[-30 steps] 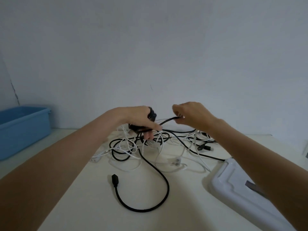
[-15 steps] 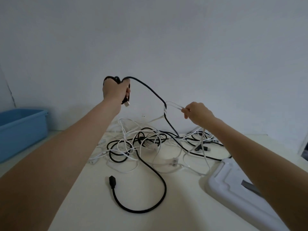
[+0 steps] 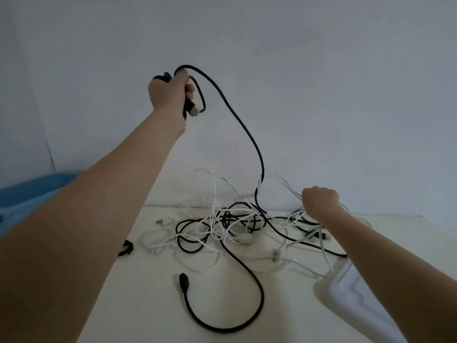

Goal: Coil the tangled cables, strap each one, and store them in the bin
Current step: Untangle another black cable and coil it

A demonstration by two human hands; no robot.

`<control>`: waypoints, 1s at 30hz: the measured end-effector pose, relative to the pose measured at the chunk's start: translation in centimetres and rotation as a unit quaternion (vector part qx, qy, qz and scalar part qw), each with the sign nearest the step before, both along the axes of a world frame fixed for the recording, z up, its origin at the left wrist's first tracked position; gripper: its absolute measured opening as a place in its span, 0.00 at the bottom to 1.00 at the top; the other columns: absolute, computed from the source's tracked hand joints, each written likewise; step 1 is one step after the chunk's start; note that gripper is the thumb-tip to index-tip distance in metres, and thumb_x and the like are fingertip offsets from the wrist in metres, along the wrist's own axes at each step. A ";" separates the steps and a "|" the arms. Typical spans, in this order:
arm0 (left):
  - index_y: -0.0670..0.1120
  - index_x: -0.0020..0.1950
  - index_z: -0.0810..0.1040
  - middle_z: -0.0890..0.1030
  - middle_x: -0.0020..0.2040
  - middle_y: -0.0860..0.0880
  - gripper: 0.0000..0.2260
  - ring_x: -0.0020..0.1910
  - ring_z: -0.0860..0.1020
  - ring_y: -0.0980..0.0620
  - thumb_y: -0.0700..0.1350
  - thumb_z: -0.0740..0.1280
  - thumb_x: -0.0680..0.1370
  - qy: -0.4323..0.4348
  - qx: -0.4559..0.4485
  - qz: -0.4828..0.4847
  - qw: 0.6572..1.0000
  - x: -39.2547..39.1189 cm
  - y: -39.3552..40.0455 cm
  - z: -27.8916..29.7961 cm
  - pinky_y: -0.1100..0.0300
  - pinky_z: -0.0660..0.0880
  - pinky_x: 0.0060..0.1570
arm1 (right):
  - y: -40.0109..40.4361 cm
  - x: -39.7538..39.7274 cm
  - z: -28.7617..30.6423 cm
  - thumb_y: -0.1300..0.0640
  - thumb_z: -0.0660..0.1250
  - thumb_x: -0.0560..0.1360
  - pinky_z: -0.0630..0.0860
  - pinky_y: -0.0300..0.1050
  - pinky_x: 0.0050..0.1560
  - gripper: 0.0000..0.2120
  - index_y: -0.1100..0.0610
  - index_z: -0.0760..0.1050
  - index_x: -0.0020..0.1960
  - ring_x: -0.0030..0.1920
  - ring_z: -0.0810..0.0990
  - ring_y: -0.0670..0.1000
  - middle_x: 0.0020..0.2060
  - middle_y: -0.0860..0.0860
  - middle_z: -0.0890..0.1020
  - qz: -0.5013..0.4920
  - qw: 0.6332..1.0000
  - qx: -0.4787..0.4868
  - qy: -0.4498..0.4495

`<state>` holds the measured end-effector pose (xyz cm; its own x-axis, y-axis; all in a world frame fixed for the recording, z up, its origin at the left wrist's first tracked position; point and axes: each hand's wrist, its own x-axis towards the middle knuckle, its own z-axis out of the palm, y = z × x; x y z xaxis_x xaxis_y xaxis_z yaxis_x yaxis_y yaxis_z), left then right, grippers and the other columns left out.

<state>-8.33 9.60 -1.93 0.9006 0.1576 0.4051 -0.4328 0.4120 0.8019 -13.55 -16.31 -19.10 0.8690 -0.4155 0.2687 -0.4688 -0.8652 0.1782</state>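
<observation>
Overhead, braided black cable (image 3: 247,131) above tangle (image 3: 230,224).

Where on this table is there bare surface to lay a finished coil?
Bare table lies near the front edge, left of the black cable's loose loop, and inside that loop. The middle is crowded by the tangle; the white lid fills the front right. The left hand grips the black cable; the right hand grips white strands.
</observation>
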 end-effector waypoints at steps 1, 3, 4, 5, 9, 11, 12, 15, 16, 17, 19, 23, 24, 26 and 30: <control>0.42 0.38 0.72 0.74 0.23 0.52 0.08 0.18 0.68 0.59 0.40 0.65 0.77 0.014 0.047 -0.029 0.998 -0.2 -0.2 -0.6 0.67 0.66 0.19 | 0.2 0.3 0.3 0.63 0.56 0.78 0.70 0.43 0.48 0.13 0.58 0.73 0.60 0.56 0.78 0.55 0.55 0.54 0.79 0.007 1.000 0.025 -0.012; 0.43 0.37 0.72 0.74 0.20 0.53 0.09 0.17 0.68 0.60 0.40 0.65 0.78 0.036 0.100 -0.069 0.992 -0.6 -1.0 -2.1 0.68 0.65 0.18 | 0.3 1.6 1.4 0.61 0.58 0.77 0.71 0.43 0.45 0.11 0.61 0.74 0.57 0.50 0.79 0.57 0.51 0.57 0.79 0.031 0.986 0.148 -0.063; 0.43 0.37 0.72 0.74 0.19 0.54 0.09 0.17 0.68 0.60 0.41 0.65 0.78 0.038 0.116 -0.077 0.989 -0.7 -1.5 -2.7 0.69 0.65 0.19 | 0.2 2.1 2.2 0.61 0.60 0.76 0.73 0.42 0.42 0.09 0.63 0.75 0.54 0.44 0.79 0.57 0.46 0.58 0.80 0.044 0.974 0.208 -0.073; 0.43 0.37 0.73 0.74 0.19 0.54 0.10 0.17 0.68 0.60 0.41 0.65 0.78 0.039 0.124 -0.082 0.988 -0.9 -1.9 -3.2 0.69 0.65 0.20 | 0.1 2.2 3.0 0.62 0.63 0.75 0.73 0.42 0.36 0.07 0.64 0.76 0.50 0.38 0.78 0.56 0.40 0.57 0.79 0.054 0.966 0.244 -0.067; 0.43 0.36 0.73 0.74 0.26 0.50 0.10 0.18 0.67 0.59 0.40 0.64 0.77 0.026 0.100 -0.083 0.991 -1.2 -2.3 -3.2 0.68 0.64 0.20 | -1.1 0.0 3.8 0.57 0.71 0.70 0.68 0.40 0.29 0.11 0.60 0.70 0.37 0.32 0.71 0.52 0.30 0.52 0.71 0.022 0.981 0.172 0.083; 0.43 0.36 0.72 0.73 0.29 0.49 0.09 0.18 0.67 0.58 0.40 0.64 0.77 0.021 0.104 -0.079 0.991 -1.2 -2.4 -3.1 0.68 0.64 0.19 | -1.9 -1.7 2.8 0.47 0.71 0.71 0.69 0.38 0.31 0.14 0.57 0.73 0.38 0.31 0.70 0.49 0.35 0.51 0.72 -0.011 0.954 0.210 0.215; 0.43 0.36 0.72 0.73 0.29 0.49 0.09 0.18 0.67 0.59 0.39 0.64 0.77 0.023 0.111 -0.079 0.990 -1.2 -2.6 -3.3 0.68 0.64 0.19 | -2.2 -2.4 2.2 0.43 0.71 0.70 0.69 0.37 0.33 0.15 0.55 0.75 0.41 0.31 0.70 0.48 0.39 0.51 0.74 -0.035 0.928 0.253 0.272; 0.43 0.37 0.72 0.73 0.29 0.49 0.08 0.18 0.67 0.59 0.39 0.64 0.77 0.044 0.129 -0.092 0.986 -1.2 -3.7 -4.8 0.68 0.65 0.18 | -2.6 -3.6 1.1 0.47 0.67 0.74 0.68 0.33 0.27 0.13 0.53 0.79 0.53 0.24 0.73 0.47 0.39 0.56 0.83 -0.058 0.857 0.367 0.358; 0.43 0.37 0.72 0.73 0.29 0.48 0.08 0.18 0.67 0.59 0.39 0.64 0.77 0.052 0.132 -0.098 0.985 -1.2 -4.1 -5.3 0.68 0.65 0.18 | -2.6 -3.9 1.0 0.52 0.65 0.77 0.67 0.32 0.24 0.11 0.55 0.79 0.55 0.22 0.73 0.45 0.37 0.57 0.84 -0.056 0.835 0.401 0.371; 0.43 0.37 0.72 0.73 0.29 0.48 0.08 0.18 0.67 0.58 0.39 0.64 0.77 0.057 0.133 -0.101 0.984 -1.1 -4.5 -5.7 0.67 0.65 0.18 | -2.6 -4.0 1.3 0.56 0.63 0.78 0.66 0.31 0.22 0.09 0.57 0.78 0.54 0.21 0.73 0.44 0.34 0.58 0.84 -0.053 0.825 0.419 0.375; 0.43 0.38 0.72 0.73 0.29 0.49 0.08 0.18 0.67 0.58 0.40 0.64 0.77 0.056 0.144 -0.095 0.983 -1.0 -5.0 -6.0 0.67 0.66 0.19 | -3.0 -4.0 2.9 0.61 0.60 0.79 0.66 0.30 0.19 0.09 0.61 0.77 0.45 0.18 0.72 0.43 0.29 0.58 0.83 -0.048 0.846 0.427 0.316; 0.42 0.38 0.73 0.74 0.29 0.48 0.08 0.18 0.68 0.58 0.41 0.65 0.77 0.030 0.176 -0.073 0.981 -1.0 -5.0 -5.5 0.66 0.67 0.19 | -4.9 -2.2 9.1 0.63 0.64 0.77 0.76 0.34 0.30 0.13 0.62 0.74 0.34 0.19 0.76 0.45 0.29 0.58 0.81 0.016 0.874 0.469 -0.127; 0.42 0.38 0.73 0.73 0.29 0.48 0.07 0.18 0.67 0.58 0.40 0.64 0.77 0.025 0.178 -0.070 0.981 -0.9 -4.8 -5.3 0.67 0.67 0.18 | -4.5 -1.8 10.8 0.64 0.67 0.75 0.79 0.36 0.35 0.11 0.62 0.73 0.34 0.20 0.77 0.46 0.34 0.59 0.81 0.051 0.840 0.489 -0.230; 0.42 0.39 0.74 0.74 0.29 0.49 0.07 0.17 0.67 0.58 0.41 0.65 0.77 0.020 0.178 -0.073 0.981 -0.8 -4.4 -5.1 0.66 0.66 0.19 | -2.4 -1.0 13.3 0.66 0.69 0.73 0.80 0.35 0.34 0.06 0.64 0.75 0.38 0.22 0.79 0.44 0.35 0.57 0.80 0.147 0.781 0.494 -0.353; 0.42 0.38 0.75 0.74 0.22 0.52 0.08 0.18 0.66 0.59 0.43 0.66 0.77 -0.034 0.247 -0.107 0.963 -0.9 -2.8 -5.2 0.67 0.66 0.22 | 3.7 1.8 14.1 0.65 0.66 0.73 0.71 0.30 0.39 0.07 0.65 0.80 0.49 0.39 0.78 0.46 0.35 0.51 0.78 0.290 0.856 0.294 -0.310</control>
